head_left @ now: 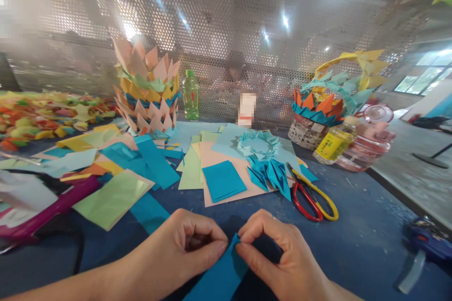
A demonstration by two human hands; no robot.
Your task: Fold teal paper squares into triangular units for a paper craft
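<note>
A blue paper strip (224, 275) runs up from the bottom edge of the view between both hands, its upper end narrowed to a folded tip. On its left edge, my left hand (192, 244) pinches the paper between thumb and index finger. Thumb and fingers of my right hand (270, 247) close on the right side of the same tip. Just beyond the hands lie square blue sheets (224, 181) on peach paper, with folded blue pieces (270, 176) beside them and a pale blue paper ring (258, 145) behind.
Scissors (314, 197) with red and yellow handles lie to the right. A blue glue gun (429, 242) is at far right, a magenta tool (49, 211) at left. Behind stand a tall paper basket (148, 94), a green bottle (191, 96) and a yellow-labelled bottle (334, 143).
</note>
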